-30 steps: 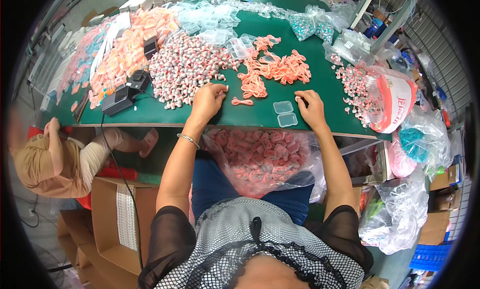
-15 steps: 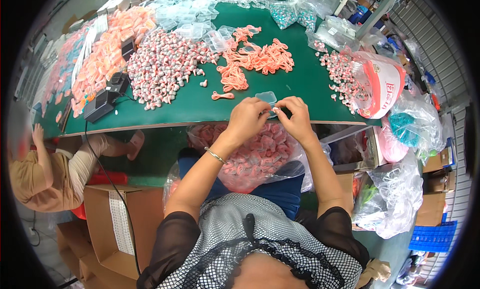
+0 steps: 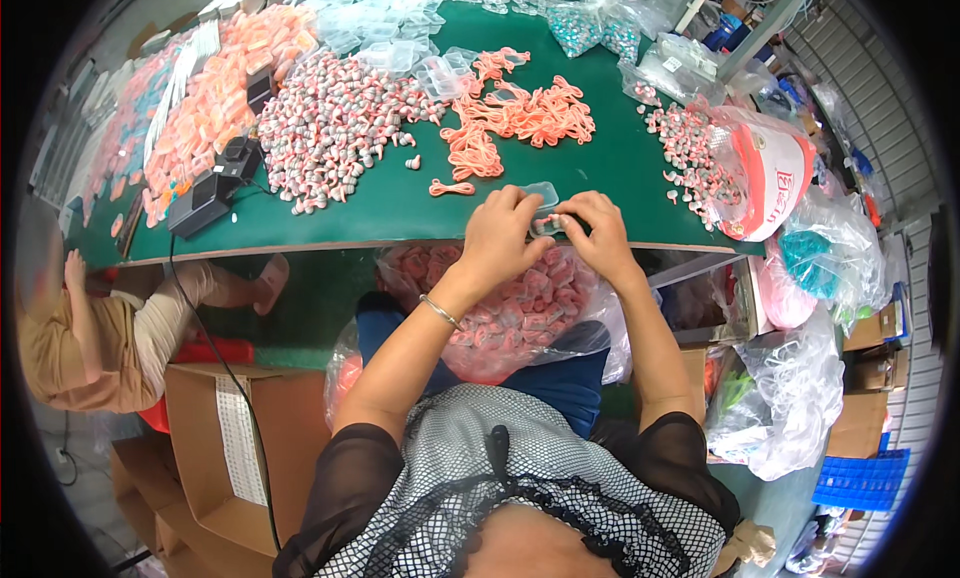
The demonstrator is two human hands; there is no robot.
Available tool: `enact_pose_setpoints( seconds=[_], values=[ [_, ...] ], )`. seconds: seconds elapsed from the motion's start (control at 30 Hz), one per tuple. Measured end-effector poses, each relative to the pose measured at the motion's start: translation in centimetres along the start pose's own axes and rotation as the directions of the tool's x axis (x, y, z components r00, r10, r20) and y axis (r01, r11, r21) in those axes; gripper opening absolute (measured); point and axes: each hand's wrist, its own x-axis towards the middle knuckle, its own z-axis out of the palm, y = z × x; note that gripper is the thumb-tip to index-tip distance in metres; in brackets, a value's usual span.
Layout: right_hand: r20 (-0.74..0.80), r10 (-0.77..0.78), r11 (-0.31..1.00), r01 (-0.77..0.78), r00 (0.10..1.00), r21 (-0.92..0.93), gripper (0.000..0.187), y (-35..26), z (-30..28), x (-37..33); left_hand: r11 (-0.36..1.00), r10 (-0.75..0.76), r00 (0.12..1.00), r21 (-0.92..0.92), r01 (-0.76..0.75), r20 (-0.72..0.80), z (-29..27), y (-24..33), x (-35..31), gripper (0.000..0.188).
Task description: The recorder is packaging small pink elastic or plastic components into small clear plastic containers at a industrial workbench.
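The green table (image 3: 648,203) bears orange pieces (image 3: 228,83) at left, a heap of grey-and-pink pieces (image 3: 335,128) beside them, orange cords (image 3: 548,116) mid-table, clear cases (image 3: 372,23) farther back, and a red-and-white bag (image 3: 768,168) at right.

1. Left forearm (image 3: 405,368): bare, slanting up toward one o'clock from the bent elbow.
2. Left hand (image 3: 500,233): back uppermost; bent fingers point toward one o'clock, thumb toward three o'clock; the exact closure of the fingertips is unclear.
3. Right forearm (image 3: 652,343): bare, rising between eleven and twelve o'clock.
4. Right hand (image 3: 600,230): at the left hand's three o'clock, just beside it; fingers curled toward nine o'clock, thumb beneath them, fingertip closure likewise unclear.
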Motion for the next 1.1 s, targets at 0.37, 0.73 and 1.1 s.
enact_pose_setpoints(
  seconds=[0.37, 0.73, 1.1],
  values=[
    [0.461, -0.16, 0.984, 0.176, 0.873, 0.007, 0.018, -5.8, 5.3, 11.7, 0.995, 0.054, 0.997, 0.089, -0.049, -0.057, 1.2, -0.3, -1.2, 0.045],
    [0.246, 0.009, 0.978, -0.06, 0.969, 0.2, 0.018, -2.7, 1.6, 9.5, 0.999, -0.035, 0.999, 0.005, 0.035, -0.021, 0.8, -0.5, -1.0, 0.041],
    [0.137, -0.009, 0.969, -0.025, 0.991, 0.247, 0.011, 0.3, -0.6, 2.4, 0.982, -0.185, 0.981, -0.031, 0.187, 0.049, 0.4, -0.1, -0.1, 0.05]
  ],
)
